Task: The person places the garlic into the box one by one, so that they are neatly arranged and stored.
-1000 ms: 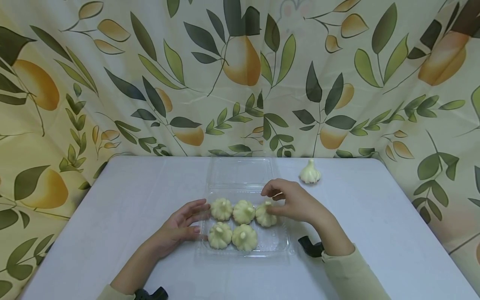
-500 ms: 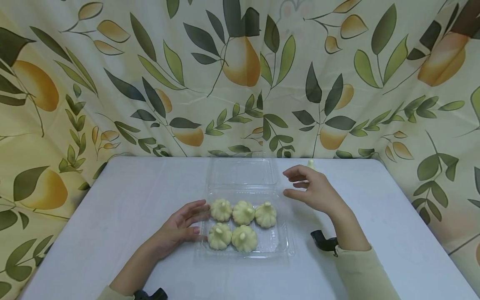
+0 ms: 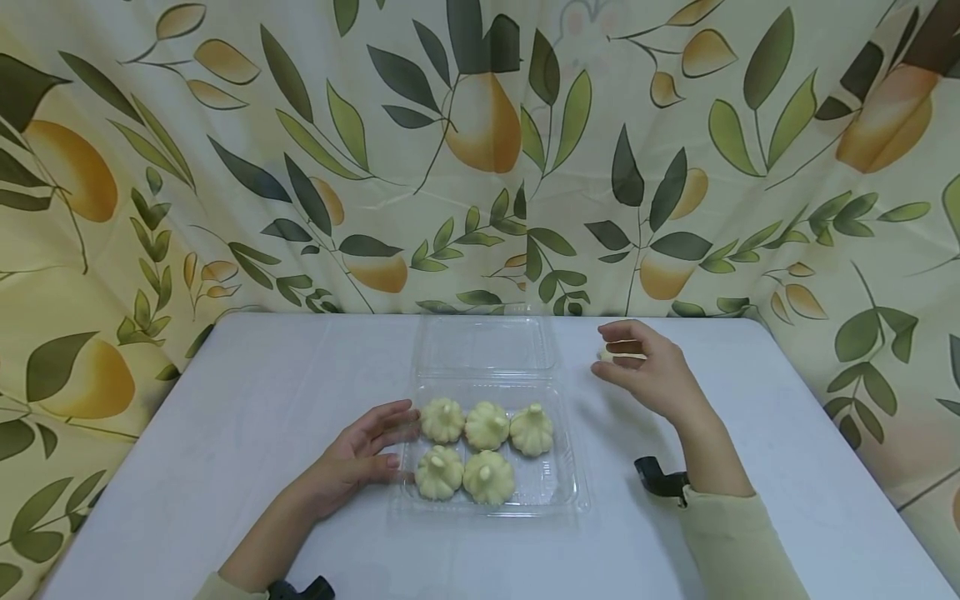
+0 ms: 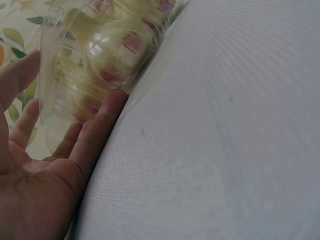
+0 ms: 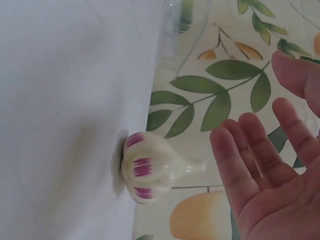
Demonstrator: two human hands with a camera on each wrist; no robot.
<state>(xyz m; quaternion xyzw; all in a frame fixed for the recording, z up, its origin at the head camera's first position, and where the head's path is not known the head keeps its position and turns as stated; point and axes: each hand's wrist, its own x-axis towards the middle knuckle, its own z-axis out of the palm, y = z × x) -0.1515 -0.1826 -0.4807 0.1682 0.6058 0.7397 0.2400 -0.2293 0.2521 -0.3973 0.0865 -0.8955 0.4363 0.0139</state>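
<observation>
Several pale garlic bulbs [image 3: 488, 425] sit in two rows inside a clear plastic clamshell box [image 3: 547, 487], whose lid [image 3: 483, 343] lies folded back behind it. At the box's left side rests my left hand [image 3: 367, 450], fingers spread and touching the wall; the left wrist view shows the fingertips against the plastic [image 4: 95, 75]. My right hand [image 3: 648, 371] is over the back right of the table, fingers apart and holding nothing. Below it stands a single garlic bulb [image 5: 150, 167] with purple streaks, mostly hidden by the hand in the head view.
A white cloth covers the table [image 3: 315, 358]. Behind it hangs a curtain [image 3: 300, 167] printed with leaves and orange fruit. The front right part of the box [image 3: 546, 483] holds no bulb.
My right hand has let go of a garlic bulb at the back right of the box and moved right and back to the lone bulb. My left hand has stayed still.
</observation>
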